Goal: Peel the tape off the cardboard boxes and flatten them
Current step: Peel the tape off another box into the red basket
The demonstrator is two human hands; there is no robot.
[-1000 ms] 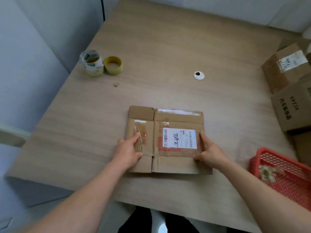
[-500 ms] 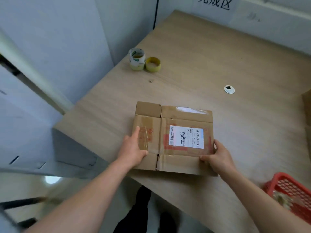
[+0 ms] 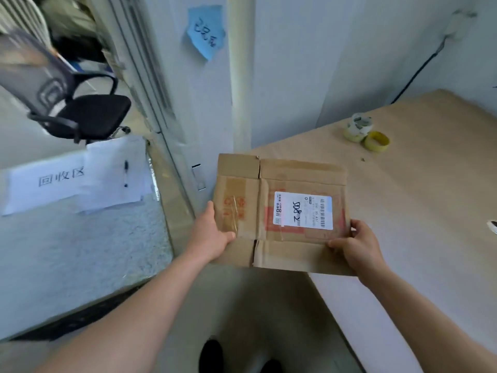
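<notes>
Head cam: flattened box sits over the desk's near-left corner, its left part past the edge. L hand grips box's left edge, thumb on top. R hand pinches box's near-right corner, thumb on top.

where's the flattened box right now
In the middle of the head view, the flattened box is held by the left hand and right hand over the left table corner, with the tape rolls beyond it to the right.
</notes>
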